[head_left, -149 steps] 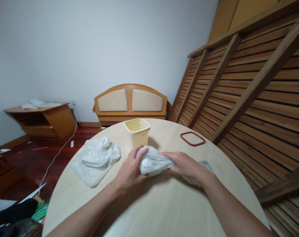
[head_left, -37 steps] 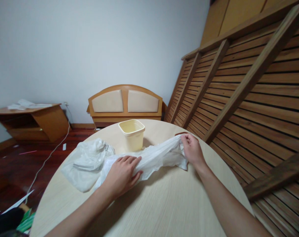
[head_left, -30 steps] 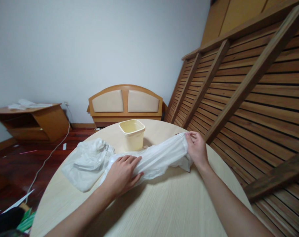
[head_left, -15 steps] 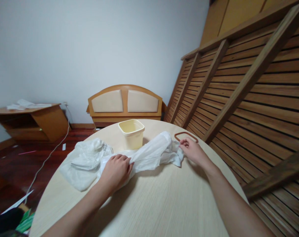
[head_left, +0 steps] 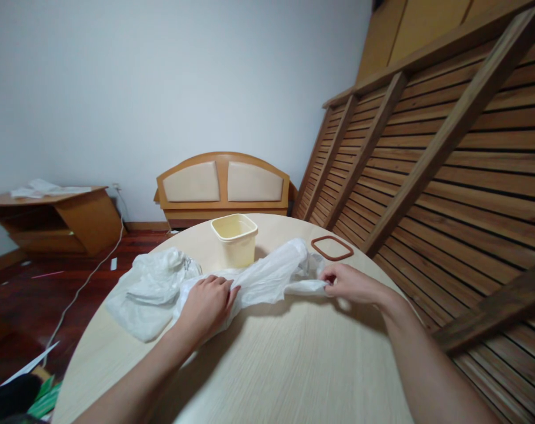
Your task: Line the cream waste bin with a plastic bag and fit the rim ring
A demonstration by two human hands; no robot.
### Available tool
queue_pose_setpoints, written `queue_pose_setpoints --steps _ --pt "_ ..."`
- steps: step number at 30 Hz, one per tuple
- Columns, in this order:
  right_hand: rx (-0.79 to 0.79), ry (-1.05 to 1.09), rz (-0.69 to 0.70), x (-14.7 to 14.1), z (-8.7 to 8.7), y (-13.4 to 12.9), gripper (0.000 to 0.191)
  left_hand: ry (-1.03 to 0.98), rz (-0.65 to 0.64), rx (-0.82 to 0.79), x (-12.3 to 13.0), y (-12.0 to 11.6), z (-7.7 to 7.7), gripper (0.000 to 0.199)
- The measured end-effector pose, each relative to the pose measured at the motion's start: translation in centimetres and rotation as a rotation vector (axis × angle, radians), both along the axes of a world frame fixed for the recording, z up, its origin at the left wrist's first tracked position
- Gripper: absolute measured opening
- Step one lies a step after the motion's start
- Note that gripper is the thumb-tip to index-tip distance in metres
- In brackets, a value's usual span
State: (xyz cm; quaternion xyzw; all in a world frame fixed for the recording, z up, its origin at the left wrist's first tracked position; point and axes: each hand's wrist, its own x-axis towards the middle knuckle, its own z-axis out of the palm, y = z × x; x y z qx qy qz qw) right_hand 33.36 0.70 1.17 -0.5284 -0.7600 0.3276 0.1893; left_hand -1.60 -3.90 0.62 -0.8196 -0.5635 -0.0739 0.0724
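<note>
A crumpled white plastic bag (head_left: 267,280) stretches across the round table between my hands. My left hand (head_left: 209,303) is closed on its left part, the thumb pressed against the plastic. At the bag's right end, my right hand (head_left: 344,282) pinches the edge and holds it out to the right. Behind the bag stands an open, pale yellow square tub (head_left: 235,244); I see nothing in the part of its inside that shows. A brown rounded-square ring (head_left: 332,257) lies flat beyond my right hand, apart from it. More crumpled white plastic (head_left: 150,294) lies left of my left hand.
The pale round table (head_left: 285,365) carries all these things. A wooden slatted frame (head_left: 426,176) leans close along the right side. A headboard (head_left: 223,182) stands behind the table, and a low cabinet (head_left: 82,221) is at the left with a cable (head_left: 88,277) on the floor.
My right hand has moved slightly nearer to me and turned, drawing the bag's right edge with it. The brown ring is now fully uncovered. My left hand has stayed in place.
</note>
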Motion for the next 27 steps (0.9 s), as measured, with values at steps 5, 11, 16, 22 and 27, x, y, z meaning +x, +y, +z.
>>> queue_pose_setpoints --steps 5,11,16,22,27 --pt "-0.286 -0.160 0.083 -0.7 1.8 -2.2 0.030 -0.003 0.030 0.009 -0.1 0.2 -0.2 0.041" --pt "-0.055 -0.256 -0.010 -3.4 0.3 -1.3 0.049 0.000 0.036 -0.011 0.0 0.2 -0.3 0.034" --pt "0.049 -0.172 -0.164 -4.5 -1.6 0.0 0.038 -0.006 0.033 -0.009 0.0 0.2 -0.3 0.033" --pt "0.121 0.018 -0.314 -5.1 -3.7 1.3 0.031 -0.005 0.026 -0.017 0.1 0.1 -0.1 0.033" --pt "0.211 0.212 -0.367 -5.5 -3.6 2.1 0.021 -0.006 0.021 -0.023 0.2 0.1 0.0 0.033"
